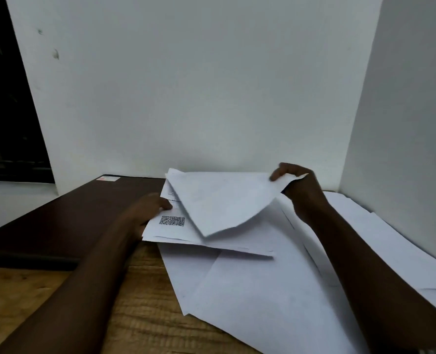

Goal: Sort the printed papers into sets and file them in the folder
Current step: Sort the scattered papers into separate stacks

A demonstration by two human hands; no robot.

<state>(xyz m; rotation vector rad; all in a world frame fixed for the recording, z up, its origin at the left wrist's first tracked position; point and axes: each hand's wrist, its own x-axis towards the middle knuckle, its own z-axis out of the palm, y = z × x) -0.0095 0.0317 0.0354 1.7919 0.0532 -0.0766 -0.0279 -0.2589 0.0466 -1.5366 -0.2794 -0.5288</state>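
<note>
Right grip (299,190) is pinched on the far right corner of the top sheet (219,200), which hangs leftward and nearward from it; left grip (145,213) is clamped on the left edge of the stack (176,235) beneath, its QR code showing; both papers are held just above the loose papers (262,290) covering the right of the tabletop (33,302); the dark folder (84,208) lies flat at left, nearer the left grip, so only 1 sheet looks ready to part.

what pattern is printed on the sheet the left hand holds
A black-and-white pixelated code block, clearest in the head view.
</note>
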